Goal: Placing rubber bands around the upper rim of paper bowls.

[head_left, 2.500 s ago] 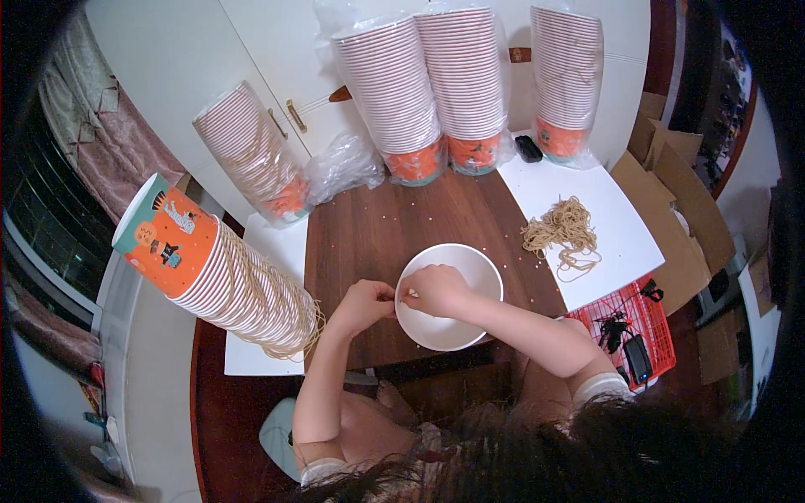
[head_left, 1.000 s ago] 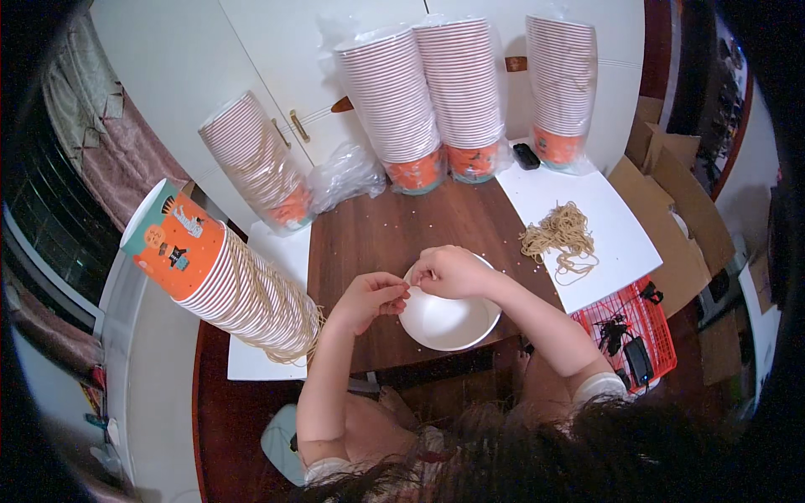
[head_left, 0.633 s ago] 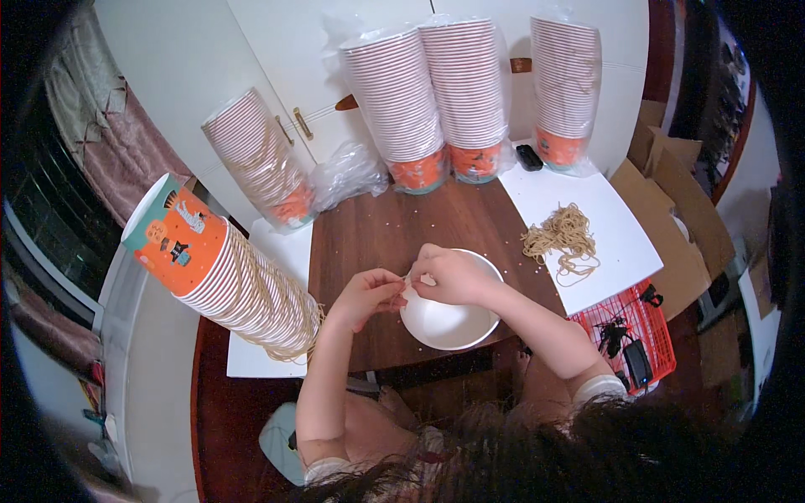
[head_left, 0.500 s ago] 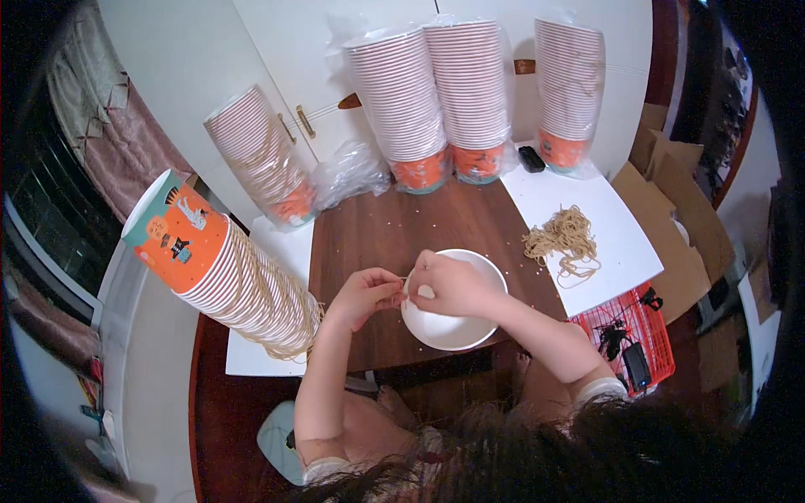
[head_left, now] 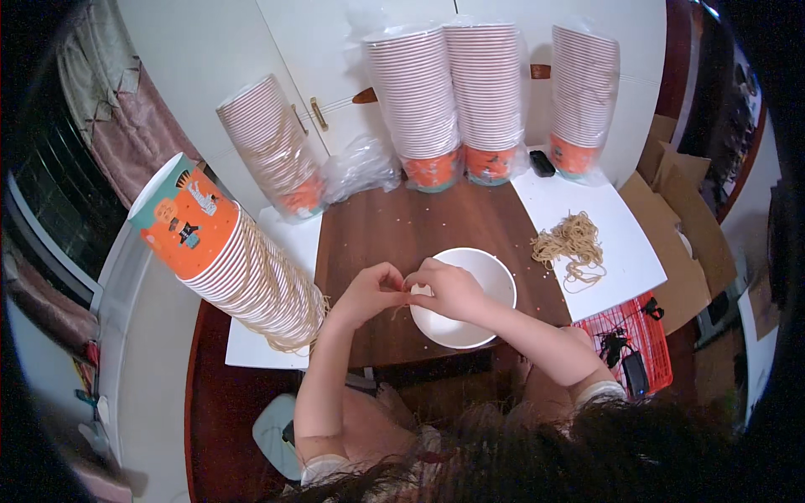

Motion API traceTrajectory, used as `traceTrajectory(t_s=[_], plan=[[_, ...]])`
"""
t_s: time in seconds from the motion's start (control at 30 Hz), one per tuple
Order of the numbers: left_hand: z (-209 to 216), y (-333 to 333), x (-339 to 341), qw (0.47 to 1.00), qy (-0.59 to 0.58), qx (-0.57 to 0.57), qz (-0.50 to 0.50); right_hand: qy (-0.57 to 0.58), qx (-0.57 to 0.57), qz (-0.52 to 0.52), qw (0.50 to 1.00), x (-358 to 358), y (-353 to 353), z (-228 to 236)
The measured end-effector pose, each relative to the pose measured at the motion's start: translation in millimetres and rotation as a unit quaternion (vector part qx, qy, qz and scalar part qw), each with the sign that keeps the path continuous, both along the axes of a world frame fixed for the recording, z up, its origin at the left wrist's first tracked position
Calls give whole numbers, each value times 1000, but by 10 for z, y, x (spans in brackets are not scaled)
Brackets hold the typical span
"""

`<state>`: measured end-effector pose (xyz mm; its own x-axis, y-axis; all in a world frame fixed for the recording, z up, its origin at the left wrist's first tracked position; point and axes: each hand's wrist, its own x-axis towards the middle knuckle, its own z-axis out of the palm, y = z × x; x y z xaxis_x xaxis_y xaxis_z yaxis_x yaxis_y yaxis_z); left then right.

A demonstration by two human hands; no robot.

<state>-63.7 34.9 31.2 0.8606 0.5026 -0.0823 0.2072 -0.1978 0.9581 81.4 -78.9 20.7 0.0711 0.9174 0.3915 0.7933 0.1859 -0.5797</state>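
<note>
Both hands meet at the left rim of the white bowl, which sits mid-front on the brown table. Left hand fingers are pinched closed on a thin tan string; right hand fingers curl over the bowl rim, pinching the same string, too small to make out well. Tilted stack of orange paper cups lies just left of the left hand. Loose pile of tan strings on white sheet, right of bowl, apart.
</note>
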Motion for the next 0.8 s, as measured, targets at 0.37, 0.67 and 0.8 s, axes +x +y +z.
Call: traceTrajectory(t_s=[0.37,0.67,0.8], plan=[[-1,-21,-37,1000,7,-10,25,21,-37,36,998,30,127,-44],[8,-60,-9,985,-10,-151,88,-32,4,46,998,-5,99,-45],[27,-55,-46,994,-6,-79,77,-17,15,48,999,21,100,-58]])
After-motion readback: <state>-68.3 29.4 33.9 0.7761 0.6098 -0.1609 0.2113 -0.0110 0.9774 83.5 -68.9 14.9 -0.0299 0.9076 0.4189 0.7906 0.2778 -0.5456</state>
